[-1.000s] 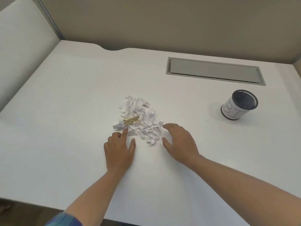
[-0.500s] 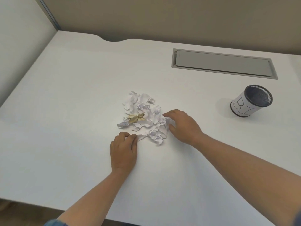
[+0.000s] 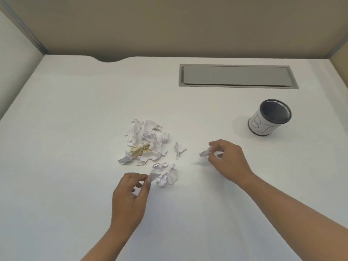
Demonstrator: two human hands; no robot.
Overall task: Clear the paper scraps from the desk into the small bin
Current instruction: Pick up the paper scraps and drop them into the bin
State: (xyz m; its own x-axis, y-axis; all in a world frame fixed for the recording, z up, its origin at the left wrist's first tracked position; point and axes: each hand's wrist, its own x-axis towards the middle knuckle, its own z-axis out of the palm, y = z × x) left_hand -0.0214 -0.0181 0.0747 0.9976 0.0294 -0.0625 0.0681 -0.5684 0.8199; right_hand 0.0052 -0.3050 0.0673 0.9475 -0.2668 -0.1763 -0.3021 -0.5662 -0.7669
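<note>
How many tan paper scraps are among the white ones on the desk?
1: the tan scrap lies at the near edge of the main pile. More may be hidden under the white scraps.

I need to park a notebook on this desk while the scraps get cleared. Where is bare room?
The white desk is bare left of the crumpled white paper scrap pile, and between the pile and the grey recessed cable tray. It is crowded mid-desk: left hand and right hand each pinch a scrap, heading for the small paper-wrapped mesh bin.

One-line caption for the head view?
Both hands, left hand and right hand, pinch paper scraps; small bin waits right.
</note>
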